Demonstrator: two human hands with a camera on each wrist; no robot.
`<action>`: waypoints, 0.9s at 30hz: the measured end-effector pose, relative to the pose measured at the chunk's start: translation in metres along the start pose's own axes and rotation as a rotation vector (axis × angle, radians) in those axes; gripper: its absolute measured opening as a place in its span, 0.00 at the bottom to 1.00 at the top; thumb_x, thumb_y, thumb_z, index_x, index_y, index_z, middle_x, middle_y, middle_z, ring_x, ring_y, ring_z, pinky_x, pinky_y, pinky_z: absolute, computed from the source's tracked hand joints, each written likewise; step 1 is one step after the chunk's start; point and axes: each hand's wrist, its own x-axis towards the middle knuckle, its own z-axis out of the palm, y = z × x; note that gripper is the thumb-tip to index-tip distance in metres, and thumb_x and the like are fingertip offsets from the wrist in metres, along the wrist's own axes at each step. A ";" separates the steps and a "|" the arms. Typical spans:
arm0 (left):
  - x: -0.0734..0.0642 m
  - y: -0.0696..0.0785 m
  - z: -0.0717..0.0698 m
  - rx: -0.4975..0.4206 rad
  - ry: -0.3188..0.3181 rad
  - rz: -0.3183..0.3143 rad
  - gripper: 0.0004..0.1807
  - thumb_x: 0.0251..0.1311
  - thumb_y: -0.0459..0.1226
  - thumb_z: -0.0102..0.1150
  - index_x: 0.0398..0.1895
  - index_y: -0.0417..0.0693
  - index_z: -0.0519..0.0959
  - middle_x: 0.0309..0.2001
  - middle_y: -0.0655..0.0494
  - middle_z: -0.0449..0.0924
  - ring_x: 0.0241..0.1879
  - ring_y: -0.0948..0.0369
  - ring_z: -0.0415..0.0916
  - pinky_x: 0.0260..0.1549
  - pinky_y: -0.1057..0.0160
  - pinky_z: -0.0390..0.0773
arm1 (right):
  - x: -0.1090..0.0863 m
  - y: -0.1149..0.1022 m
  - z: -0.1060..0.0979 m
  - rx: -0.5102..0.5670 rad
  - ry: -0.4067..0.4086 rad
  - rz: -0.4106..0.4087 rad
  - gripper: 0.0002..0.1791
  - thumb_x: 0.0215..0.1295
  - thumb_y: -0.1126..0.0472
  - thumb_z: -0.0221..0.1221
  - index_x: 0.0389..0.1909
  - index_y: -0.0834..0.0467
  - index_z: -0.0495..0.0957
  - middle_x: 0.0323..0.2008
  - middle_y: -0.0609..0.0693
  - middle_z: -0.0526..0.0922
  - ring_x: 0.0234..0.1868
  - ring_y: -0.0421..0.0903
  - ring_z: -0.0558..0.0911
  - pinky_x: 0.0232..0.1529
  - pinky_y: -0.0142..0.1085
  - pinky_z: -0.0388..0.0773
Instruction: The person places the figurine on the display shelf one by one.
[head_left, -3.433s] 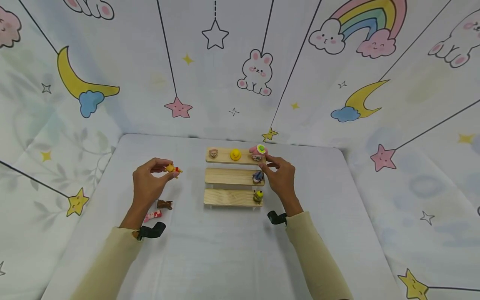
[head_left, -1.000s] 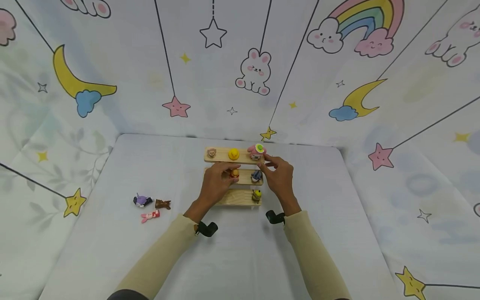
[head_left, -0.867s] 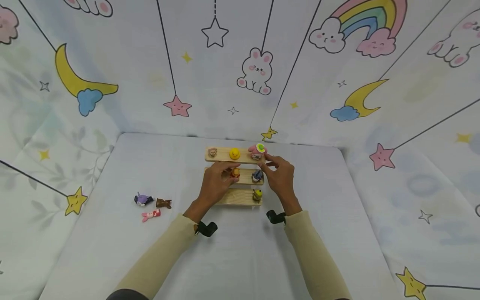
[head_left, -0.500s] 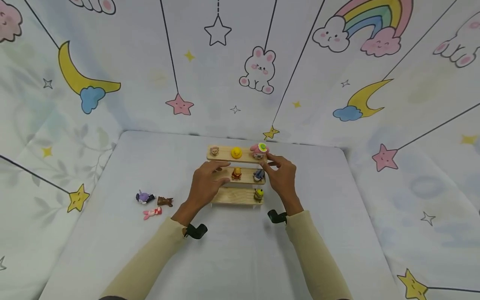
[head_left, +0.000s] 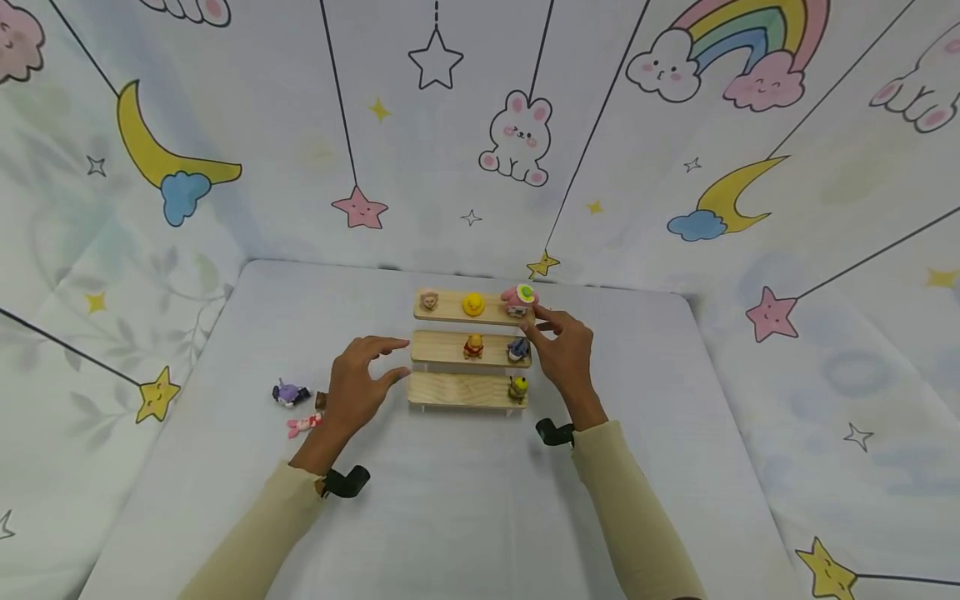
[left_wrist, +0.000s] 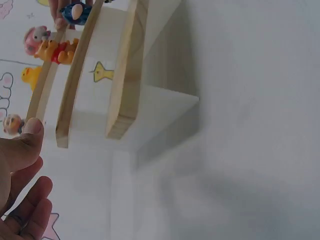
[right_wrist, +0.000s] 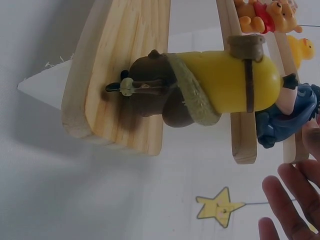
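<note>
- Left hand (head_left: 356,387): thumb and fingers spread, holding nothing, just beside the shelves' left ends.
- Right hand (head_left: 567,354): thumb and forefinger pinch the top shelf (head_left: 450,307) at its right end, toward ten o'clock.
- Bear in red (head_left: 473,347): seated on the middle shelf (head_left: 438,347), between two and three o'clock from the left hand.
- Loose at nine and eight o'clock: purple figure (head_left: 288,393), partly hidden brown figure (head_left: 321,401), pink figure (head_left: 303,426).
- Likely step: arranging figures; next calls for pinching a loose one without tipping the shelves.
</note>
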 end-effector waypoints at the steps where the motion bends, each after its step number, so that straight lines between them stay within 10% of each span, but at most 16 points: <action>1: -0.003 -0.003 -0.003 0.012 0.007 -0.008 0.28 0.51 0.31 0.83 0.58 0.49 0.88 0.53 0.52 0.89 0.49 0.52 0.81 0.49 0.48 0.83 | 0.000 0.000 0.000 -0.002 0.001 -0.001 0.24 0.69 0.54 0.73 0.63 0.54 0.85 0.53 0.55 0.91 0.48 0.54 0.91 0.57 0.56 0.81; 7: -0.024 -0.020 -0.022 0.064 0.055 -0.066 0.28 0.49 0.28 0.84 0.56 0.49 0.89 0.51 0.50 0.90 0.48 0.51 0.82 0.48 0.49 0.82 | 0.000 0.002 0.001 0.001 0.001 -0.002 0.24 0.69 0.53 0.73 0.64 0.54 0.85 0.54 0.54 0.91 0.48 0.54 0.91 0.56 0.55 0.82; 15: -0.047 -0.038 -0.041 0.098 0.064 -0.112 0.28 0.48 0.25 0.83 0.55 0.47 0.89 0.48 0.48 0.89 0.46 0.51 0.81 0.34 0.75 0.83 | 0.000 0.002 0.002 0.015 0.008 -0.008 0.24 0.69 0.53 0.73 0.63 0.55 0.86 0.54 0.54 0.91 0.47 0.54 0.91 0.55 0.55 0.82; 27: -0.080 -0.061 -0.050 0.259 0.018 -0.132 0.26 0.46 0.27 0.83 0.52 0.43 0.89 0.47 0.42 0.89 0.50 0.44 0.81 0.50 0.40 0.80 | 0.000 0.004 0.002 0.018 0.002 -0.011 0.24 0.69 0.53 0.72 0.64 0.55 0.85 0.55 0.53 0.91 0.48 0.54 0.91 0.56 0.55 0.82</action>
